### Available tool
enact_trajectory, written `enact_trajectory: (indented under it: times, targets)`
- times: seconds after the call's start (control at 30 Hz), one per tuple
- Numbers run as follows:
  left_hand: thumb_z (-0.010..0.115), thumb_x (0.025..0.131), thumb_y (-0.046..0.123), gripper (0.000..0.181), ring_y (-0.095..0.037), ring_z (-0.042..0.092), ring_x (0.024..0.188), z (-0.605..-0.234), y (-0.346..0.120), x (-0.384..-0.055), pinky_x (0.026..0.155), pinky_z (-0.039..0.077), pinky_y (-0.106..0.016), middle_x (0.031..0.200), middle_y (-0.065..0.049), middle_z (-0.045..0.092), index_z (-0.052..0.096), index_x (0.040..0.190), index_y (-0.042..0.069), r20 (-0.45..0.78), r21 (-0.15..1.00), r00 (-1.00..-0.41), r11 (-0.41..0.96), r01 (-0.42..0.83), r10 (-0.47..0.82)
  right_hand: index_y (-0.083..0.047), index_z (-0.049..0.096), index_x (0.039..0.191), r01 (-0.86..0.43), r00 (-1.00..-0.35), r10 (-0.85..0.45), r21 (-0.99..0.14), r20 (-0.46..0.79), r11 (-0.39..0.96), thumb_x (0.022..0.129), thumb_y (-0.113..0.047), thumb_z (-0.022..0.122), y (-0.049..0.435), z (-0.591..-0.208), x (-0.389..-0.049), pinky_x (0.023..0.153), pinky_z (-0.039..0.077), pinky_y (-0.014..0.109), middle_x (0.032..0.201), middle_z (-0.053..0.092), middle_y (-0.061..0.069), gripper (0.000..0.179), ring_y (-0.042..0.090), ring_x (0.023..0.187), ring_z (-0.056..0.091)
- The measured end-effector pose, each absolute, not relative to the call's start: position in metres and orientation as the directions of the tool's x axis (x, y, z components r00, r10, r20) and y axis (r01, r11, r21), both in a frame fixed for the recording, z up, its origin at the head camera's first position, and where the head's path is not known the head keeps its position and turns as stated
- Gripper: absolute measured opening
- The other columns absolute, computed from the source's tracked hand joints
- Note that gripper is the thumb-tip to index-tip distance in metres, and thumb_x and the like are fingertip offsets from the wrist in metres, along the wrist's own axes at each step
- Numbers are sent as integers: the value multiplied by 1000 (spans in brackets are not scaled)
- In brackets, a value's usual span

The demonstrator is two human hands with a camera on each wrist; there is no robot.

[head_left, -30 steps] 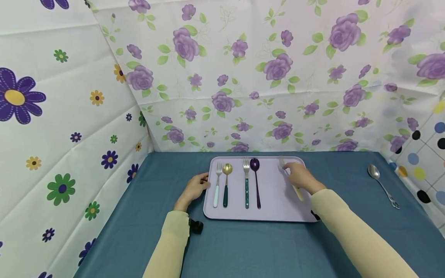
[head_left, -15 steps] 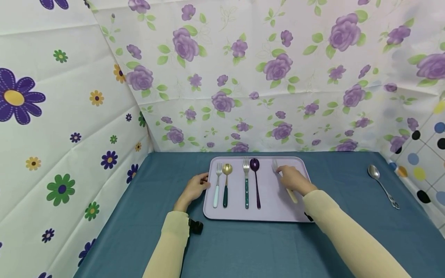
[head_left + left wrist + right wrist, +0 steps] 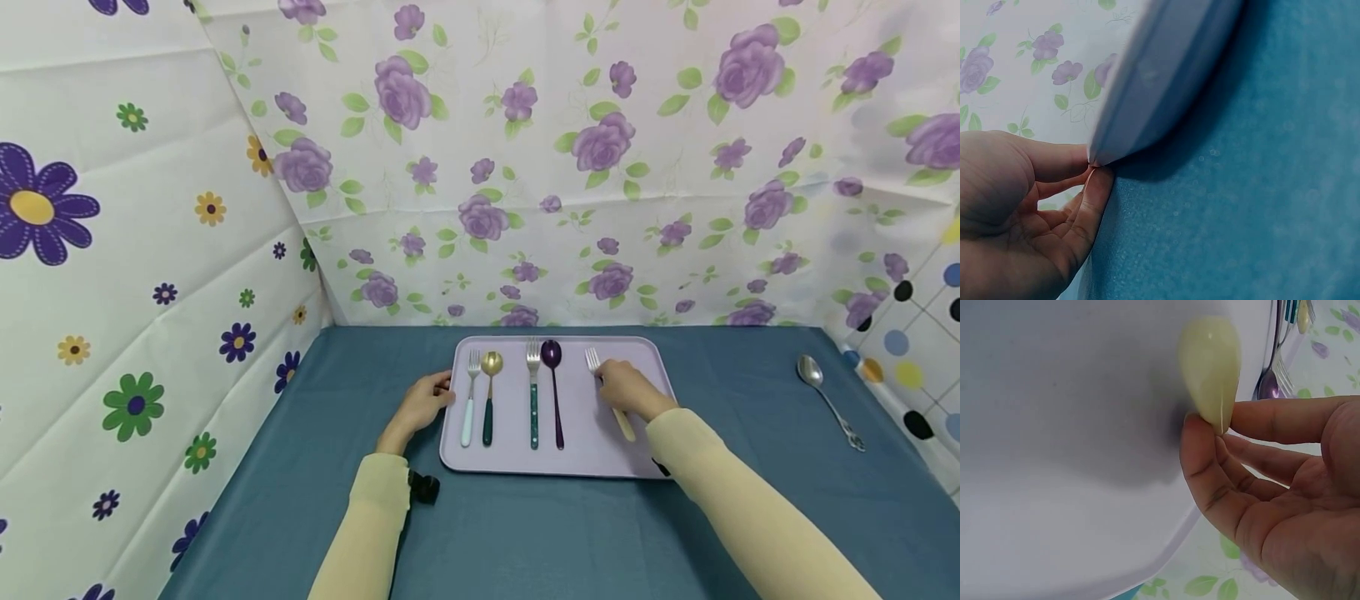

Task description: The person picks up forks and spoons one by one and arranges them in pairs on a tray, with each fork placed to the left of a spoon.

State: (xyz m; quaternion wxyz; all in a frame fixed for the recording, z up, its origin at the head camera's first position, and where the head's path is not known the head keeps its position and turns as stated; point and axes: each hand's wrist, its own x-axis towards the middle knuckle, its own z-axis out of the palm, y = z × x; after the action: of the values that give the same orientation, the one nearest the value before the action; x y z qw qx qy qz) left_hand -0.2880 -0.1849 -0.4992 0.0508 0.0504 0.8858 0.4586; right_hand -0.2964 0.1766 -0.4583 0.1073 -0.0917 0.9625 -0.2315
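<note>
My right hand (image 3: 630, 389) pinches a fork (image 3: 625, 425) with a pale yellow handle and silver tines over the right part of the lilac tray (image 3: 585, 465). In the right wrist view the handle (image 3: 1210, 356) rises from between thumb and fingertips, with its shadow on the tray. My left hand (image 3: 422, 404) pinches the tray's left rim, thumb on top and fingers below, as the left wrist view shows. On the tray lie a fork with a mint handle (image 3: 467, 423), a gold spoon with a dark green handle (image 3: 487, 423), a green-handled fork (image 3: 534, 417) and a purple spoon (image 3: 557, 408).
An ornate silver spoon (image 3: 828, 404) lies on the blue tablecloth (image 3: 540, 542), right of the tray. Flower-patterned sheets (image 3: 480, 100) rise behind and at the left; a dotted sheet (image 3: 922, 358) stands at the right. A black wrist mount (image 3: 425, 488) sits by the left sleeve.
My right hand has carried the yellow-handled fork left and slightly toward me over the tray, turning it a little straighter. The left hand stays at the tray's rim.
</note>
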Motion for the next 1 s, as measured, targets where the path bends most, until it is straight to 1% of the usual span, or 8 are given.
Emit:
enact_trajectory:
  times: [0.07,0.23,0.33,0.4,0.5,0.57,0.77,1.0]
  targets:
    - [60,103,3,49,-24,56,101,-498,-185,-288,90,47,-40,118,-15,62,51,151,-4,-40,819,-990,572,47,138,13,65,130,-123,-959,-225,-463,-171,878,93,8,50,175,-458,-297,56,52,31,104,67,27,40,23,65,61]
    - [59,103,3,49,-24,56,100,-496,-184,-287,90,47,-39,118,-15,62,51,151,-4,-44,816,-990,576,43,136,17,62,131,-106,-958,-215,-462,-191,881,91,8,50,171,-458,-300,52,53,29,106,68,30,42,22,61,62]
    - [59,104,4,49,-23,56,100,-497,-184,-287,90,47,-39,118,-15,62,50,151,-4,-50,816,-989,577,39,137,18,64,124,-88,-959,-200,-461,-201,883,90,9,51,169,-460,-300,50,53,28,93,67,26,38,21,58,62]
    - [59,104,4,49,-23,56,100,-498,-184,-287,90,47,-39,118,-14,62,50,152,-4,-52,817,-989,576,38,138,17,65,116,-80,-961,-190,-456,-200,886,89,9,51,167,-461,-301,49,52,28,83,64,21,31,21,56,61]
    - [59,104,4,49,-24,56,101,-499,-184,-287,90,47,-39,119,-15,62,50,152,-3,-54,818,-989,575,35,137,16,65,107,-60,-964,-170,-456,-204,888,90,9,52,165,-463,-301,48,53,28,77,62,18,23,21,54,62]
    - [59,103,4,50,-24,56,101,-498,-184,-287,91,47,-40,119,-15,62,50,152,-3,-53,817,-989,575,38,140,16,63,105,-43,-966,-153,-452,-210,891,90,9,52,164,-463,-301,47,53,27,77,61,19,20,21,53,63]
    - [60,103,4,50,-25,57,102,-498,-184,-286,92,48,-41,120,-16,63,50,152,-4,-48,819,-988,572,45,147,16,61,108,-12,-966,-125,-441,-228,897,92,7,52,161,-463,-301,46,52,26,81,62,21,21,21,53,63]
    - [59,103,4,50,-25,57,102,-497,-185,-287,92,48,-41,121,-16,63,50,152,-3,-50,819,-988,571,44,148,18,61,110,-22,-963,-137,-434,-234,901,92,7,52,161,-462,-300,45,51,25,76,62,20,23,21,50,65]
